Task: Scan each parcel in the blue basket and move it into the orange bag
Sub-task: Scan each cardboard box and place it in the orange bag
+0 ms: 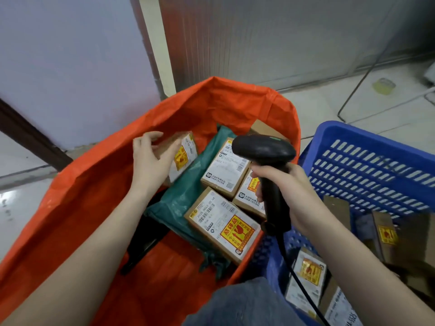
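The orange bag point(94, 184) stands wide open in front of me. Inside it lie a green mailer point(186, 196) and several labelled cardboard parcels, one point(223, 224) at the front and another point(229, 168) behind it. A small tilted parcel point(186, 154) leans at the bag's far left. My left hand point(150, 158) is right beside it with its fingers spread and no firm grip. My right hand point(289, 191) grips a black corded barcode scanner point(263, 149) over the bag's right rim. The blue basket point(367, 142) on the right holds more parcels point(308, 276).
A roll of tape point(383, 85) and loose cables point(353, 90) lie on the pale floor behind the basket. Walls rise close behind the bag. My denim-clad knee point(242, 304) is at the bottom edge, between bag and basket.
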